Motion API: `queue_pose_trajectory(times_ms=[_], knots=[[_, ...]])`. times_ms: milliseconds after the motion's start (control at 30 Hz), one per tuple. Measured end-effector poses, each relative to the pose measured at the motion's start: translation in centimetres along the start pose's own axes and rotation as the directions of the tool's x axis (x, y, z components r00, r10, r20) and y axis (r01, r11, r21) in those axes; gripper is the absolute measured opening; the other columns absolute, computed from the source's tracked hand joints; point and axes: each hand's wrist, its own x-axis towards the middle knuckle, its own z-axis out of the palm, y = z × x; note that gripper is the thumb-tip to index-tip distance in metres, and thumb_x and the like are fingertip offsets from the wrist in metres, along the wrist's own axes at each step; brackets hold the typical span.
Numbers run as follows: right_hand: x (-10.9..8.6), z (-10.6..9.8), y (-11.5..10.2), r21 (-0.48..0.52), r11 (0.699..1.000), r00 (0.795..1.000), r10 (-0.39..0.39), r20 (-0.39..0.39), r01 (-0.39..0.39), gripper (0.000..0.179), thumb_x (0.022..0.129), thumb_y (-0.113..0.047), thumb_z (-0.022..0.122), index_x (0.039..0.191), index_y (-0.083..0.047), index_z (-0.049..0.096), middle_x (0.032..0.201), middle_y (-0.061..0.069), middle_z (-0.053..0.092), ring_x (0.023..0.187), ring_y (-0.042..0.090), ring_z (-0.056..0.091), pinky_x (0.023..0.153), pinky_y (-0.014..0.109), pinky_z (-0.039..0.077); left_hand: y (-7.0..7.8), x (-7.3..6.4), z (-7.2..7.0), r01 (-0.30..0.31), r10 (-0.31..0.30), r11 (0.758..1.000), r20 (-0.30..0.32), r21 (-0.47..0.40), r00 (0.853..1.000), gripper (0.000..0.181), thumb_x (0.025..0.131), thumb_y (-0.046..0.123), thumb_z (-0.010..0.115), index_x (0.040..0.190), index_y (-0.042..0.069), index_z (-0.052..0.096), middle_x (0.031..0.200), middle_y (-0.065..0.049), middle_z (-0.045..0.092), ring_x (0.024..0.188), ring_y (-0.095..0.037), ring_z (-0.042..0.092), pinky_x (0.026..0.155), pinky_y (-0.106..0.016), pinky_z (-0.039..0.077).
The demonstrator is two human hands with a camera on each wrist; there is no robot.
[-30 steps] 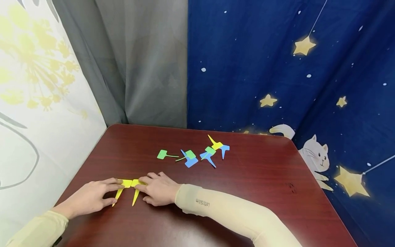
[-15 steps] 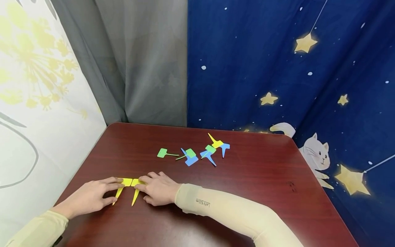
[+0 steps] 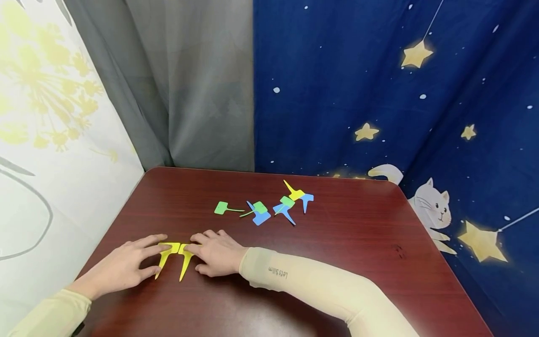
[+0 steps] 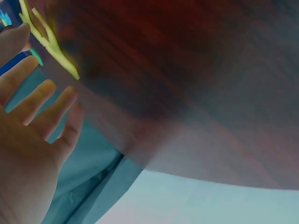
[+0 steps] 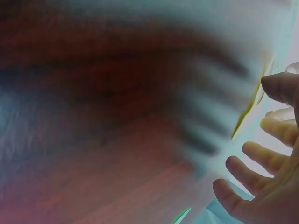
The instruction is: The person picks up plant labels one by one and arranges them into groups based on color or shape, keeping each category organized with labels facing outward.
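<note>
Two flat yellow T-shaped plant labels lie side by side on the table in the head view, stems toward the person. The left label (image 3: 165,255) has an index fingertip of my left hand (image 3: 124,264) on its head, and the thumb tip is by its stem. My right hand (image 3: 219,252) lies just right of the right label (image 3: 184,266), fingertips touching its head. Fingers of both hands are extended and spread. The left wrist view has the left hand (image 4: 35,121) beside yellow stems (image 4: 57,53); the right wrist view has the right hand (image 5: 268,163) beside a yellow edge (image 5: 244,119).
Farther back on the brown table (image 3: 358,262) lie a lone green label (image 3: 221,208), a green label (image 3: 259,207) over a blue one (image 3: 262,218), another green-and-blue pair, and a yellow label (image 3: 296,194) next to a blue one (image 3: 307,198). Curtains (image 3: 210,93) hang behind.
The fingers of both hands have spread and partly lifted off the yellow labels, uncovering more of their heads. The labels farther back keep their arrangement; the head view has shifted slightly.
</note>
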Motion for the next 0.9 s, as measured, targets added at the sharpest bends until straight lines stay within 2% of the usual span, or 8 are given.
queue_pose_trajectory(times_ms=[67,300,500,667,900], knots=[[-0.1,-0.3,0.4,0.019,1.000,1.000,0.017,-0.001,-0.017,0.060,0.097,-0.053,0.059,0.152,-0.037,0.042,0.150,-0.012,0.039,0.133,0.011,0.038,0.097,0.034,0.041,0.2,0.2,-0.3,-0.013,0.013,1.000,-0.021,-0.006,1.000,0.053,0.079,0.028,0.086,0.129,0.020,0.070,0.140,-0.007,0.057,0.118,-0.028,0.061,0.088,-0.060,0.048],[-0.3,-1.5,2.7,0.049,0.996,0.997,0.071,-0.010,-0.071,0.057,0.096,-0.051,0.062,0.149,-0.038,0.045,0.141,-0.013,0.045,0.129,0.012,0.040,0.099,0.037,0.041,1.0,0.8,-0.6,-0.046,0.045,0.999,-0.046,-0.015,0.998,0.052,0.081,0.027,0.085,0.130,0.019,0.069,0.137,-0.004,0.059,0.114,-0.027,0.064,0.089,-0.057,0.049],[-0.5,-2.7,5.1,0.072,0.989,0.992,0.127,-0.005,-0.127,0.057,0.096,-0.050,0.062,0.149,-0.035,0.046,0.142,-0.007,0.048,0.127,0.015,0.044,0.099,0.041,0.042,1.7,1.1,0.1,-0.046,0.045,0.999,-0.030,-0.021,0.999,0.052,0.083,0.031,0.084,0.130,0.015,0.069,0.137,-0.004,0.060,0.111,-0.031,0.065,0.088,-0.055,0.052],[-1.2,-3.4,7.3,0.082,0.981,0.985,0.175,-0.010,-0.173,0.057,0.096,-0.048,0.063,0.149,-0.031,0.049,0.141,-0.004,0.050,0.126,0.018,0.045,0.099,0.044,0.042,2.7,1.3,0.9,-0.038,0.038,0.999,0.001,-0.028,0.999,0.056,0.083,0.036,0.083,0.132,0.013,0.067,0.138,-0.008,0.059,0.118,-0.033,0.061,0.092,-0.053,0.052],[-3.4,-2.5,12.0,0.085,0.962,0.965,0.262,-0.020,-0.259,0.057,0.094,-0.046,0.066,0.146,-0.027,0.053,0.138,-0.001,0.053,0.123,0.021,0.049,0.091,0.042,0.044,3.8,1.4,1.9,-0.008,0.011,0.998,0.047,-0.059,0.999,0.063,0.086,0.038,0.080,0.140,0.012,0.062,0.146,-0.009,0.054,0.133,-0.033,0.051,0.104,-0.055,0.042]])
